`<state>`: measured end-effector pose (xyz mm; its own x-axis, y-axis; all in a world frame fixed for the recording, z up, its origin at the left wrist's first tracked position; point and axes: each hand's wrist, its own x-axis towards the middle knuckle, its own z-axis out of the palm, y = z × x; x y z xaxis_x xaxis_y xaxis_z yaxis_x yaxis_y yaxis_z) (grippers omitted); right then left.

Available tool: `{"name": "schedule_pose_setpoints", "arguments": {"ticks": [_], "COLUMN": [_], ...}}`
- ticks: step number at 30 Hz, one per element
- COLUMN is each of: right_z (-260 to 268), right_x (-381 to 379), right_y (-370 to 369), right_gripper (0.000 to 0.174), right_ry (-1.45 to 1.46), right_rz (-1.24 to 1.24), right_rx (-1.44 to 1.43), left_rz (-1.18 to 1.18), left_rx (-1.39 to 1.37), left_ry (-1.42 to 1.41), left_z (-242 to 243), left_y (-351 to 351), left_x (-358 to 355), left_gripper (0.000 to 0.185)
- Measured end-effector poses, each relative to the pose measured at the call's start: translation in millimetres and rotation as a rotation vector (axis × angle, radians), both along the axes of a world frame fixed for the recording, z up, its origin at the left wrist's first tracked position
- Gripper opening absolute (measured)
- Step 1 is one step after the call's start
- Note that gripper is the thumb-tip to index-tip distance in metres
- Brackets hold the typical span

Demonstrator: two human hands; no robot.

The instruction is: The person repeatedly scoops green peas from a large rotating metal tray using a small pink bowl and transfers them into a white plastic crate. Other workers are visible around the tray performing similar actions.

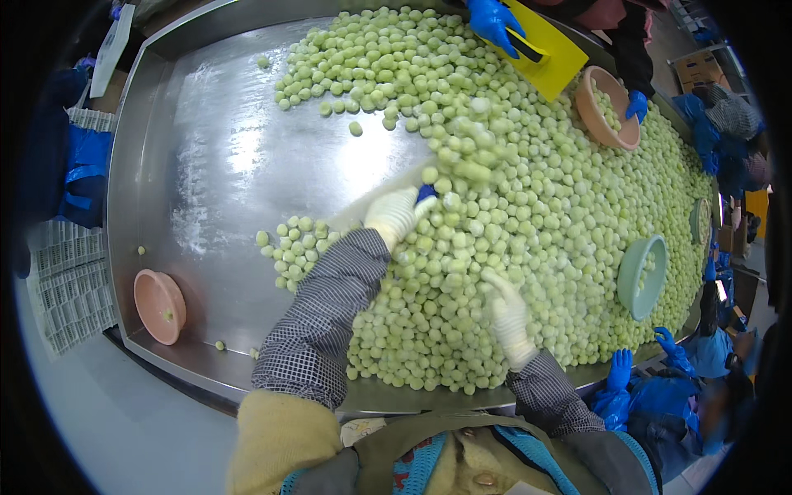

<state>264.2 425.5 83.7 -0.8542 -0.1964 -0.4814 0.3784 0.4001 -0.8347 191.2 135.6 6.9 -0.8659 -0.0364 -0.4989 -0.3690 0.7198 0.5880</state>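
Observation:
My left hand (396,213), in a white knit glove, grips the blue handle (426,192) of a pale flat scraper (383,193), whose blade is partly hidden by the hand. It meets the edge of a wide heap of frosted, round pale-green pieces (544,223), probably frozen fruit; several pieces just beyond are blurred by motion. My right hand (510,318), gloved alike, lies on the near part of the heap with its fingers extended and nothing seen in them. The heap spreads over a large steel tray table (210,142).
A salmon bowl (159,307) stands at the left, a green bowl (642,277) at the right. Across the table, a person's blue-gloved hand (495,25) holds a yellow scraper (554,55); another blue-gloved hand (637,106) touches a peach bowl (603,108). More people stand at the right.

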Motion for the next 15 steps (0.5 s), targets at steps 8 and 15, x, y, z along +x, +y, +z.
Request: {"name": "schedule_pose_setpoints", "arguments": {"ticks": [8,15], "right_z": [33,51], "right_x": [47,77], "right_y": [98,138], "right_gripper": [0.05,0.052], "right_ry": [0.04,0.199], "right_rz": [-0.268,-0.226], "right_rx": [0.021,0.141], "left_rz": [-0.344,-0.041], "left_rx": [0.07,0.322], "left_ry": [-0.012,0.362], "left_z": [51,52], "left_y": [122,175], "left_x": [104,221], "left_gripper": [0.047,0.033]}}
